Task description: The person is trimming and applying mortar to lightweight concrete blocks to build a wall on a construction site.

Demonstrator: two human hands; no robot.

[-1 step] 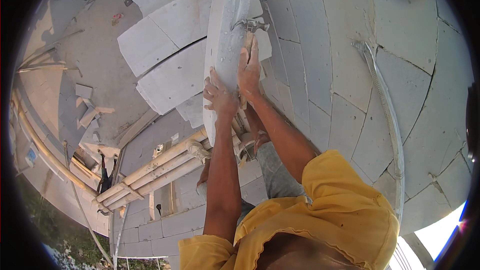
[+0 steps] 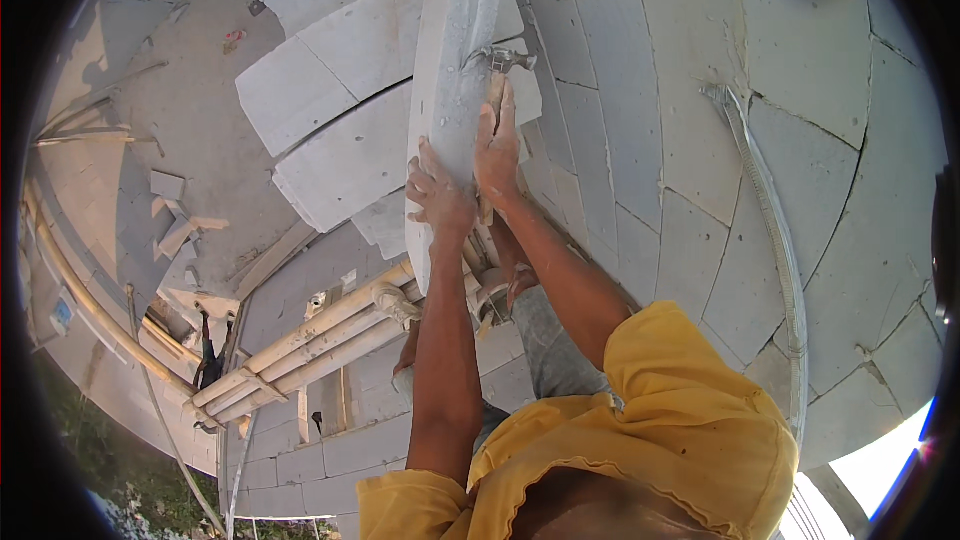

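A long pale grey block [image 2: 445, 70] lies lengthwise in front of me, with dust and a rough strip along its right side. My left hand [image 2: 441, 198] rests on its near part, fingers spread across the surface. Beside the block's right edge, my right hand [image 2: 497, 152] is closed around the wooden handle of a hammer [image 2: 512, 60]. The hammer's metal head points away from me and is close to the block's rough right side; whether they touch I cannot tell.
Pale slabs [image 2: 345, 155] lie under and left of the block. Bamboo poles [image 2: 310, 345] lashed together run below my forearms, beside a shoe [image 2: 396, 302]. A flattened hose [image 2: 775, 200] lies over the block wall [image 2: 690, 250] at right. Another person [image 2: 210, 355] is at lower left.
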